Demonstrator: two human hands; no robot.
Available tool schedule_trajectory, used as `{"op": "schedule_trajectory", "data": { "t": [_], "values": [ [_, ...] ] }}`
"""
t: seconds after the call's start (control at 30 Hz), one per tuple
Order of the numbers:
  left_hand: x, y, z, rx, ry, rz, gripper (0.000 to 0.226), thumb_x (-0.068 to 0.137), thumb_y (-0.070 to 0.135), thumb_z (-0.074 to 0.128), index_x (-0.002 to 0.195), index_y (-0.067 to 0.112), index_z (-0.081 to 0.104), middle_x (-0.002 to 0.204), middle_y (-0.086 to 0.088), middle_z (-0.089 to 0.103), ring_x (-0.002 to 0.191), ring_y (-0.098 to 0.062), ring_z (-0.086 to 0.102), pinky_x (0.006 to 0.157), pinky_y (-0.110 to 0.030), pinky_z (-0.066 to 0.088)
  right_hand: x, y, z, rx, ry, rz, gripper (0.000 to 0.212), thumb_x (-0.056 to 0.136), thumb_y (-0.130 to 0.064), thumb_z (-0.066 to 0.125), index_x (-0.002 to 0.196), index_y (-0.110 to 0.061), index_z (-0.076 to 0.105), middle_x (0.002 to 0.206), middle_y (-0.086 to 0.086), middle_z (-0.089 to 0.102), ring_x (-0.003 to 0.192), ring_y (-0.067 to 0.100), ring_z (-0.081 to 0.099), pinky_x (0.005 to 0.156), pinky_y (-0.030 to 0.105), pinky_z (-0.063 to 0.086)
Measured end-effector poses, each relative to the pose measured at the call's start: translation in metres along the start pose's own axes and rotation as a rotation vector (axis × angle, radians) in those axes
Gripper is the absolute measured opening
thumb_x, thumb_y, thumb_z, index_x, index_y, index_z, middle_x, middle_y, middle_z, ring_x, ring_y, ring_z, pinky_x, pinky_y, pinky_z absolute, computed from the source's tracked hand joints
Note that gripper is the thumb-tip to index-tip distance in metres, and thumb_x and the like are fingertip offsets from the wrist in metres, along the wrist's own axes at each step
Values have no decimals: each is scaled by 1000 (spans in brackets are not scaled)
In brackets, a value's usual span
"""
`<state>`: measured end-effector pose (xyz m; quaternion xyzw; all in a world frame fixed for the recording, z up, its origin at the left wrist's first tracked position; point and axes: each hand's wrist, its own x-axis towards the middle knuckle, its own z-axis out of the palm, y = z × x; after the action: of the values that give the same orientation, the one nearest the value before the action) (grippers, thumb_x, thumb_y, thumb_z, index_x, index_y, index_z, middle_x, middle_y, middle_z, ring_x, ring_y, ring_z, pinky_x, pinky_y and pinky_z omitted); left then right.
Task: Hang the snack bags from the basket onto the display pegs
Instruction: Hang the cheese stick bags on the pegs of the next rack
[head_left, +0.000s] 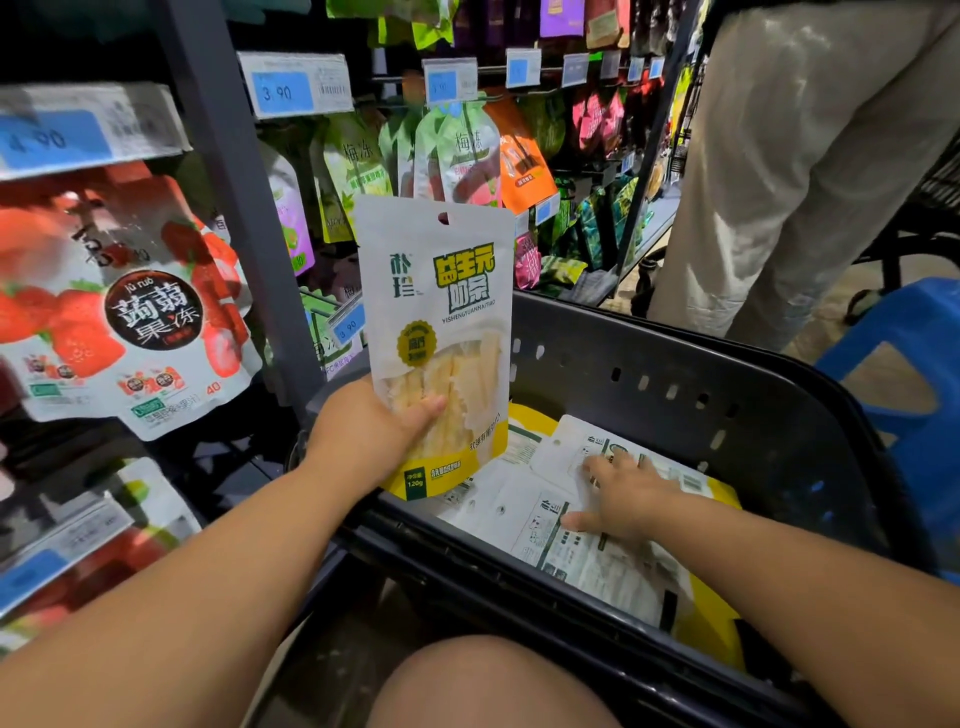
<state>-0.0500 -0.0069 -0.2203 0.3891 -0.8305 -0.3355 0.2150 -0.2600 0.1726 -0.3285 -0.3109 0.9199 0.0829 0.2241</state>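
One white-and-yellow snack bag (441, 332), upright

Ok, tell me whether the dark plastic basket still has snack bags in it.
Not empty: several white-and-yellow bags lie flat in the dark plastic basket, under the right hand.

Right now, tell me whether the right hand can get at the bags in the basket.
Probably yes: the right hand already lies flat on the bags inside the open basket, with nothing covering them.

Blue price tags (281, 92), strawberry jelly bag (124, 306) hanging left, blue plastic stool (914, 353), bystander's beige trousers (795, 156)
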Motion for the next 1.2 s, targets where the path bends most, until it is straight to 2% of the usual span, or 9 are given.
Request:
{"op": "schedule_trajectory", "data": {
  "t": [0.1, 0.2, 0.3, 0.4, 0.5, 0.63, 0.8, 1.0, 1.2],
  "values": [
    [0, 1, 0, 4, -3, 6, 34, 88, 44, 66, 113, 22, 69, 99, -3, 67, 98, -26, 61, 78, -29, 44, 4, 14, 5, 152, -79, 149, 126, 60, -90, 59, 157, -35, 0, 166, 8, -6, 150, 43, 3, 120, 58, 17],
    [1, 1, 0, 6, -4, 15, 36, 88, 45, 66, 116, 21, 68, 106, -6, 69, 102, -28, 62, 81, -32, 46, 4, 15, 3, 132, -71, 130, 126, 59, -92, 58, 157, -30, 9, 164, 8, 16, 145, 37, 29, 115, 48, 33],
    [1, 1, 1, 6, -6, 20, 37, 88, 45, 65, 117, 21, 68, 108, -6, 69, 102, -28, 61, 79, -29, 44, 3, 11, -1, 49, -33, 84, 115, 61, -92, 55, 152, -28, 27, 147, 0, 49, 128, 27, 51, 103, 43, 46],
    [2, 1, 1, 14, -6, 18, 38, 89, 45, 65, 117, 21, 68, 107, -7, 69, 99, -27, 61, 76, -28, 42, -3, 6, -5, -87, 32, 5, 94, 71, -88, 50, 143, -27, 43, 129, -2, 61, 112, 21, 59, 86, 34, 53],
    [1, 1, 1, 14, -3, 14, 38, 88, 46, 65, 116, 20, 68, 102, -5, 68, 90, -22, 56, 75, -27, 40, -10, 0, -5, -190, 107, -116, 69, 88, -78, 38, 129, -25, 55, 113, 0, 65, 97, 19, 60, 71, 31, 49],
    [2, -1, 2, 7, -8, -11, 37, 87, 47, 66, 113, 20, 69, 93, -1, 64, 87, -21, 57, 74, -28, 42, -14, 0, -4, -237, 158, -238, 50, 102, -56, 26, 121, -23, 58, 110, 4, 67, 96, 25, 60, 77, 35, 49],
    [2, -1, 2, 17, -4, 0, 35, 88, 45, 66, 112, 21, 69, 91, 1, 62, 86, -21, 56, 75, -28, 43, -13, -6, -6, -261, 178, -301, 34, 104, -27, 33, 130, -21, 54, 115, 5, 67, 101, 29, 64, 84, 41, 54],
    [2, -2, 2, 13, -2, -11, 37, 87, 46, 66, 115, 21, 68, 95, 1, 65, 96, -25, 62, 76, -29, 45, -19, -11, -30, -78, 311, -263, 26, 105, -29, 31, 111, -17, 52, 98, 6, 63, 82, 25, 58, 69, 37, 47],
    [3, -3, 1, 29, 4, -5, 38, 87, 46, 66, 117, 22, 67, 99, -2, 67, 96, -25, 62, 77, -29, 46, -27, -8, -58, 283, 521, -294, 29, 107, -38, 29, 104, -18, 51, 86, 2, 62, 79, 27, 58, 68, 39, 45]
  ]
}}
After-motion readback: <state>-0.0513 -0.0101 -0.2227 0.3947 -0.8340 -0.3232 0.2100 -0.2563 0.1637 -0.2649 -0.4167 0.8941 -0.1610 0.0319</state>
